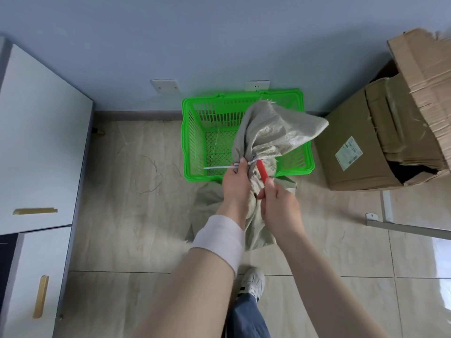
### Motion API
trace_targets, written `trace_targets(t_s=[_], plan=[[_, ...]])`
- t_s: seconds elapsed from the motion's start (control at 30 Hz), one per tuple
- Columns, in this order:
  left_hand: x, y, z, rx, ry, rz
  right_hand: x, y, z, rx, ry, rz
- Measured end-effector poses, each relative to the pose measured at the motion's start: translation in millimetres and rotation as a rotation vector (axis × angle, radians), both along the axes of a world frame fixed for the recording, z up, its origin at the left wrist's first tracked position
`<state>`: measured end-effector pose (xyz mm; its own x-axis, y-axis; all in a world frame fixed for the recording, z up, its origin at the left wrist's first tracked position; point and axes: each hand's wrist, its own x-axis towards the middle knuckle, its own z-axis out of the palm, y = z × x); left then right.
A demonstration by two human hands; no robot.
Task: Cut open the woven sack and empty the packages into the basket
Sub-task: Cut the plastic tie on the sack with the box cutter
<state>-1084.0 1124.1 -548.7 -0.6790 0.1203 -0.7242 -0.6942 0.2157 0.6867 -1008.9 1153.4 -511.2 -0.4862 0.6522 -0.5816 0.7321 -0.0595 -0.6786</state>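
Basket (pixel 195 145) of green plastic stands on the floor (pixel 127 211) against the blue wall (pixel 219 45), at 12 o'clock from the person. The woven sack (pixel 266 132) is held up at the near edge of the basket: its grey cloth above the tied neck spreads over the basket's right half, and the rest hangs down toward 6 o'clock, between the forearms, and reaches the floor.

The two hands are close together at the sack's neck. The left hand (pixel 235 178) grips the gathered cloth just under the white cable tie (pixel 219 167), whose loose tail points to 9 o'clock across the basket rim. The right hand (pixel 280 203), at 4 o'clock from the left one, is closed around a red cutter (pixel 262 170); the tip of the cutter touches the neck at the tie. I cannot tell if a blade is out.

A pale band (pixel 219 237) wraps the left forearm. A torn cardboard box (pixel 353 154) lies open at 2 o'clock, just beside the basket. A white cabinet (pixel 36 130) with gold handles fills the 9 o'clock side. Two sockets (pixel 164 85) sit low on the wall. At 6 o'clock one white shoe (pixel 252 282) shows under the arms.
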Motion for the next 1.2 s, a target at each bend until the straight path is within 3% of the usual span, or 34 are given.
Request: trace_targets(t_s=[0.2,0.4,0.73,1.0,1.1,1.2], plan=[[11.3,-1.2,-0.8,0.022,0.021,-0.002,-0.8,2.9,2.0,0.0,-0.034,0.008],[2.4,0.3,5.7,0.053,0.111,-0.142,-21.1,24.7,17.3,0.003,0.01,-0.022],[1.5,6.6,8.5,0.015,0.17,-0.055,-20.3,21.8,24.9,0.04,0.034,-0.006],[16.7,4.4,9.1,0.055,0.104,-0.108,-22.4,7.4,20.1,-0.033,0.044,-0.149],[-1.8,3.9,16.5,0.081,-0.054,-0.182,-17.6,4.6,19.2,0.006,0.062,-0.14],[-11.5,-2.3,19.0,0.285,-0.223,-0.246,-7.3,4.0,20.6,0.005,0.047,-0.097]])
